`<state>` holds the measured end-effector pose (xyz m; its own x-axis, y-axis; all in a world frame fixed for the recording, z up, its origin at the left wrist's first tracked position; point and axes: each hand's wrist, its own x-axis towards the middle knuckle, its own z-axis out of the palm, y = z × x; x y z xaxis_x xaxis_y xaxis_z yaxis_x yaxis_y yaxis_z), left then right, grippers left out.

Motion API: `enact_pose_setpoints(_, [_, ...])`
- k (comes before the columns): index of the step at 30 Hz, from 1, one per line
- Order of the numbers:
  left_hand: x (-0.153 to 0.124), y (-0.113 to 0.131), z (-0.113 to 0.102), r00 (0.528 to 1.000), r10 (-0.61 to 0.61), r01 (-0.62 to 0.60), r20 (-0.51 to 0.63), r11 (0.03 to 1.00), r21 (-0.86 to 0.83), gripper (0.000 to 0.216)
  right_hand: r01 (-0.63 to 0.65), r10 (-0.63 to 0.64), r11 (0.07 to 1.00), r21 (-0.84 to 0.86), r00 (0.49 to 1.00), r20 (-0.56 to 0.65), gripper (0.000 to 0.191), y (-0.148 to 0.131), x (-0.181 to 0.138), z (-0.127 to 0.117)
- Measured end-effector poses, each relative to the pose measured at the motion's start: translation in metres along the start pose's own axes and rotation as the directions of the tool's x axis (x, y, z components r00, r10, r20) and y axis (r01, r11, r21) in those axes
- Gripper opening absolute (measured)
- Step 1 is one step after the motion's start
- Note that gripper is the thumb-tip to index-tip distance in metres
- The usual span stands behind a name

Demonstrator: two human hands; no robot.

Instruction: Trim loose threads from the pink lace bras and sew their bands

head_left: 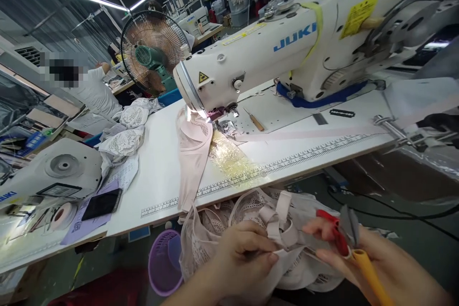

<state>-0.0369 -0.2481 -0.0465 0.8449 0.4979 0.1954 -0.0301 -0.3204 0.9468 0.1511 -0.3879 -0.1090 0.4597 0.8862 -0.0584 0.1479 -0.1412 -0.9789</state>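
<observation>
My left hand (pixel 247 258) is closed with thumb and fingers pinching the pale pink lace bra (pixel 211 224), near a looped strap (pixel 281 222). The bra lies bunched below the table's front edge, over my lap. My right hand (pixel 387 258) is wrapped round small scissors (pixel 369 272) with red and orange grips. The blades point left toward the fabric by my left fingers; their tips are hard to make out. Another pale pink bra piece (pixel 193 148) lies under the head of the white sewing machine (pixel 251 52) and drapes to the table edge.
A printed ruler (pixel 287 165) runs along the front of the white table (pixel 161 153). On the table lie a wooden-handled awl (pixel 254 120) and a black blade (pixel 342 113). A purple basket (pixel 165 267) stands below. Behind are a fan (pixel 150 52) and a seated person (pixel 93 86).
</observation>
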Motion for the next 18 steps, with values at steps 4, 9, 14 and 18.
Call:
enact_pose_setpoints(4, [-0.003, 0.006, 0.000, 0.994, 0.105, -0.109, 0.042, 0.989, 0.099, 0.011, -0.006, -0.015, 0.995, 0.102, 0.981, 0.195, 0.019, -0.027, 0.008, 0.007])
enact_pose_setpoints(9, [-0.004, 0.006, 0.002, 0.988, 0.151, -0.151, 0.016, 0.970, 0.191, 0.009, -0.003, -0.017, 0.997, 0.076, 0.964, 0.266, 0.023, -0.049, 0.010, 0.017])
enact_pose_setpoints(14, [-0.006, 0.009, 0.005, 1.000, -0.019, 0.012, 0.025, 0.969, 0.248, 0.016, -0.072, 0.045, 0.993, 0.095, 0.965, 0.259, 0.021, -0.040, 0.009, 0.029])
enact_pose_setpoints(18, [-0.008, 0.011, 0.008, 0.985, -0.166, 0.171, -0.041, 0.948, 0.268, 0.018, -0.066, 0.033, 0.985, 0.159, 0.978, 0.205, 0.021, -0.038, 0.005, 0.040])
